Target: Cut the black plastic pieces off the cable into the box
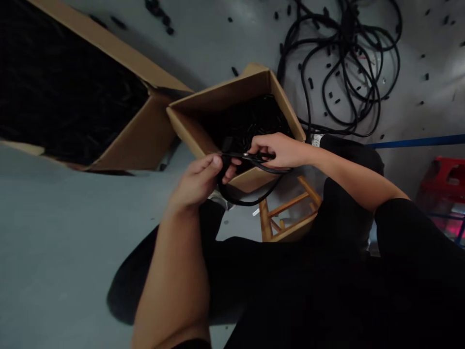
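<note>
My left hand (199, 179) pinches a black cable (240, 201), which hangs in a loop below both hands. My right hand (279, 151) is closed around the handles of black-handled scissors (246, 155). The scissor blades point left and meet the dark piece between my left fingers; whether they are closed on it is too dark to tell. Both hands are over the near edge of a small cardboard box (252, 180) with many small black pieces (254, 116) inside.
A larger cardboard box (141, 131) of black pieces stands at the left. Coiled black cable (341, 43) and scattered bits lie on the floor at the upper right. A wooden stool (286, 208) is by my legs, and a red stool (445, 177) stands far right.
</note>
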Demonstrator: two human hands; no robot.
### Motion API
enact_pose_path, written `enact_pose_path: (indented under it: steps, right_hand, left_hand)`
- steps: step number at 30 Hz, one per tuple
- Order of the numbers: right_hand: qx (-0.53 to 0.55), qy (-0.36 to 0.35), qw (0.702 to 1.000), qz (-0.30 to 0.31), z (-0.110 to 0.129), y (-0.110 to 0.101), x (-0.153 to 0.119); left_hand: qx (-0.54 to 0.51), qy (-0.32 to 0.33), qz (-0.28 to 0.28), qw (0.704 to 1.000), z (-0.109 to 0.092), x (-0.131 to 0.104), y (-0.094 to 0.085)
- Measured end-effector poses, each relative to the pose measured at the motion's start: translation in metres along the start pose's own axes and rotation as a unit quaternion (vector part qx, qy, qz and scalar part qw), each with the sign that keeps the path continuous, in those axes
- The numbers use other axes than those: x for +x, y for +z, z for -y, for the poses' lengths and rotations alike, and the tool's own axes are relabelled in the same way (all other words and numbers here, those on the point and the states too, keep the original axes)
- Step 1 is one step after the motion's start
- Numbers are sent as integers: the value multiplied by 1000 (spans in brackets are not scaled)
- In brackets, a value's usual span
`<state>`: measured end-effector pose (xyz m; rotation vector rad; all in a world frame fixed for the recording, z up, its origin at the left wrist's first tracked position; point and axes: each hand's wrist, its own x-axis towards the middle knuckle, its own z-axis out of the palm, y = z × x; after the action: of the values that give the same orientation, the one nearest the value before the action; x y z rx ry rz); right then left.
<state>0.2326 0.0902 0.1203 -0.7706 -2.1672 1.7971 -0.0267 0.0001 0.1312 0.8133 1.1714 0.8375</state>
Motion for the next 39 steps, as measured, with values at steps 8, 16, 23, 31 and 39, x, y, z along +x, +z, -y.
enact_pose_path:
  steps: [8,16,23,31,39]
  right_hand:
    - [36,22,999,-18,-1,8,-6]
    - [4,62,997,-41,-6,1,-4]
    - [2,87,996,18,-1,-3,-10]
    - [74,56,995,45,-5,-13,-5]
    - [120,82,987,74,-12,-25,-15]
  left_hand:
    - [-66,-16,66,995,20,4,5]
    - [-69,-12,8,997,28,12,9]
    - [-18,-14,56,998,36,14,7]
    - [-140,-67,84,984,26,8,14]
    - [-208,-63,82,973,32,6,6]
